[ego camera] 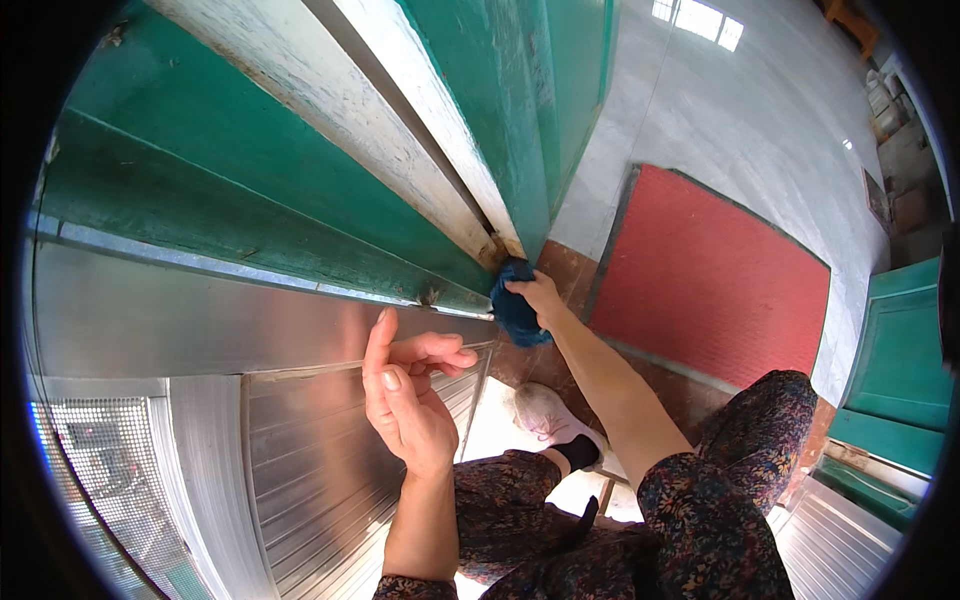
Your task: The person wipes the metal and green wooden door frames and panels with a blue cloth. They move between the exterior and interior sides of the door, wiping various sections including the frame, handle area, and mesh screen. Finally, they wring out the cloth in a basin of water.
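My right hand grips a dark blue cloth and presses it at the bottom corner of a green wooden door. Two worn whitish strips run along the door edge down to that spot. Part of the cloth lies hidden beneath my fingers. My left hand hangs in the air with fingers apart and nothing in it. Behind it in the view is a metal door with a ribbed lower panel.
A red mat with a dark border lies on the grey floor inside the doorway. Brown tiles form the threshold. Another green door panel stands at right. Mesh screening fills part of the metal door. My shoe is near the threshold.
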`<control>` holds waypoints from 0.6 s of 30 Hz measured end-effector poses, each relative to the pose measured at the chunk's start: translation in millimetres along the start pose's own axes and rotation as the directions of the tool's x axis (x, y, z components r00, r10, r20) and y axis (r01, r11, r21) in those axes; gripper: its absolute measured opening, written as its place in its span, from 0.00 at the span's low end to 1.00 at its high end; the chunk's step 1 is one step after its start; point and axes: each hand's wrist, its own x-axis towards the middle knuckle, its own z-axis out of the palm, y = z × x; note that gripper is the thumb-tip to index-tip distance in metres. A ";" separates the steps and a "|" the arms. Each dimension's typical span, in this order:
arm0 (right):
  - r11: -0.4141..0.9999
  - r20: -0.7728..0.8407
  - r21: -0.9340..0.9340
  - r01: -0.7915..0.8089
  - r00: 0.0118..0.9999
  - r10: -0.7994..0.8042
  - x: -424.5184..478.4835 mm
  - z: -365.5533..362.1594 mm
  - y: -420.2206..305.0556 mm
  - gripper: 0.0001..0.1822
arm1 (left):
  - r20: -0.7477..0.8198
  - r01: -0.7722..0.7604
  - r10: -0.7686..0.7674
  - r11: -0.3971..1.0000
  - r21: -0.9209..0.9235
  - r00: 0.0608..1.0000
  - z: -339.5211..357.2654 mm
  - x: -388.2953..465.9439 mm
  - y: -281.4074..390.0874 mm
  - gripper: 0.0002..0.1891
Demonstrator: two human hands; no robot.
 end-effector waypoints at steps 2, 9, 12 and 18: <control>0.998 -0.019 -0.058 0.039 0.999 -0.041 21.4 0.1 0.1 0.23 | 0.012 -0.001 0.001 1.000 -0.012 1.000 7.2 -0.4 2.2 0.26; 0.891 0.099 -0.269 0.365 0.931 -0.351 -72.5 47.2 -67.7 0.21 | -0.065 0.046 -0.050 0.997 -0.062 0.997 0.7 -1.5 8.7 0.27; 0.850 0.214 -0.168 0.499 0.860 -0.463 -123.2 66.0 -107.4 0.16 | -0.050 0.049 -0.054 0.994 -0.092 0.997 1.2 -3.3 7.8 0.26; 0.168 0.442 -0.117 0.979 0.202 -0.874 -217.4 106.1 -198.4 0.17 | 0.013 0.011 -0.009 0.988 -0.153 1.000 -3.7 -3.7 3.5 0.25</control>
